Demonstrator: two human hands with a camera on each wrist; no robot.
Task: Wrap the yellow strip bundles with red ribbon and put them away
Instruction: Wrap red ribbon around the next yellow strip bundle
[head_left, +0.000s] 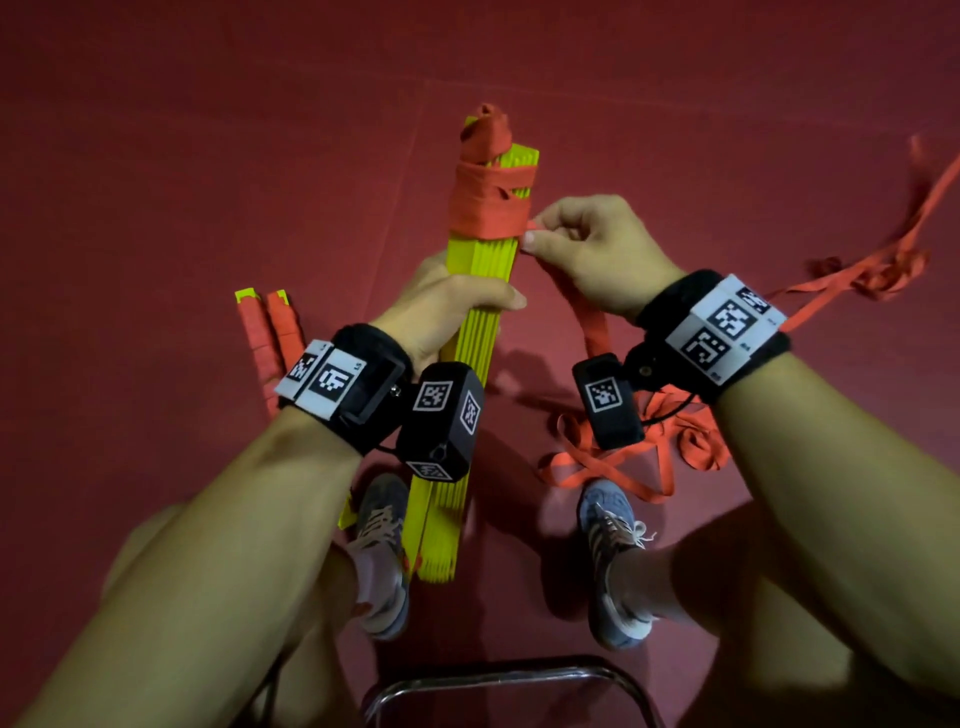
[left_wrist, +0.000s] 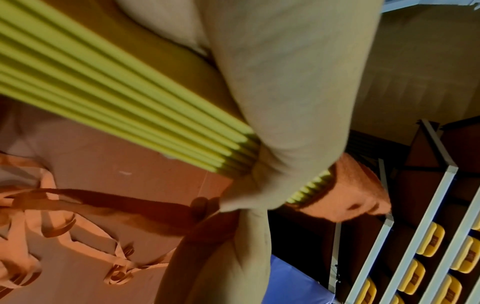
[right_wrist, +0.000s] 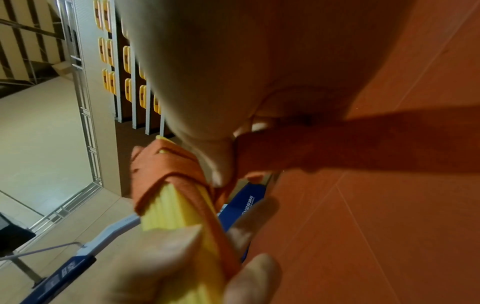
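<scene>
While the far end of the bundle (head_left: 480, 338) already wears several overlapping turns of ribbon (head_left: 491, 205), the rest of its length, down to the near end by the left shoe (head_left: 382, 525), is bare yellow, so I judge this wrap about a quarter done. Left of it on the floor (head_left: 208, 156) lie two other bundles (head_left: 270, 327), red almost to their far tips. Those look finished, though I cannot tell whether that spot counts as put away. What seems left is winding on down this bundle, fastening the end and stowing it. A sliver of yellow shows left of the shoe, too hidden to say what it belongs to.

The left hand (head_left: 447, 306) has fingers and thumb curled round the bundle's middle, just near of the red band, and holds it off the floor at the far end. The left wrist view shows the strips running through the palm.

The right hand (head_left: 597, 249) sits at the bundle's right side. Its thumb and forefinger pinch the ribbon where it leaves the band's near edge, and the other fingers are curled in. From under that hand the ribbon drops nearward to a loose tangle (head_left: 613, 467) on the floor at right, with more trailing off to the far right. The two hands are close together but do not touch.
</scene>
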